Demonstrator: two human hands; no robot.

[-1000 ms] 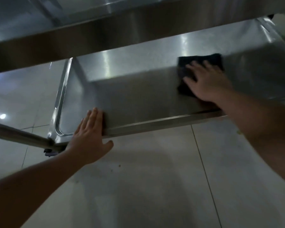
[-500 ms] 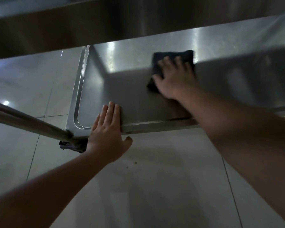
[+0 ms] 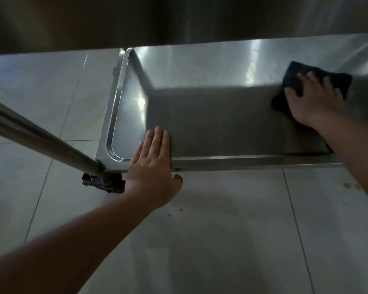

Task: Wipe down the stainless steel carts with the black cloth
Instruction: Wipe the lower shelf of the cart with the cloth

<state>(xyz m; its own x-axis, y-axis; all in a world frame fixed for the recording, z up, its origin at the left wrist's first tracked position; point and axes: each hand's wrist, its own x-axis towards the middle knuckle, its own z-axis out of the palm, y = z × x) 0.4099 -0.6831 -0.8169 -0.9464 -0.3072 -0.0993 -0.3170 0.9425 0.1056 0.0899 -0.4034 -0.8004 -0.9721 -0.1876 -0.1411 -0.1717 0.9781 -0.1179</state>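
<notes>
Both arms bare from forearm to fingertips, no sleeves or cuffs in view, no gloves, no watch, rings or bands visible on the left hand [image 3: 152, 166] or the right hand [image 3: 312, 102], nails short and plain where visible, dim light hides finer detail.

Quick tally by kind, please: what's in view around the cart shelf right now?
Hands: 2, left hand and right hand
Black cloth: 1
Steel cart shelf: 1
Cart post: 1
Caster wheel: 1
Total: 6
</notes>
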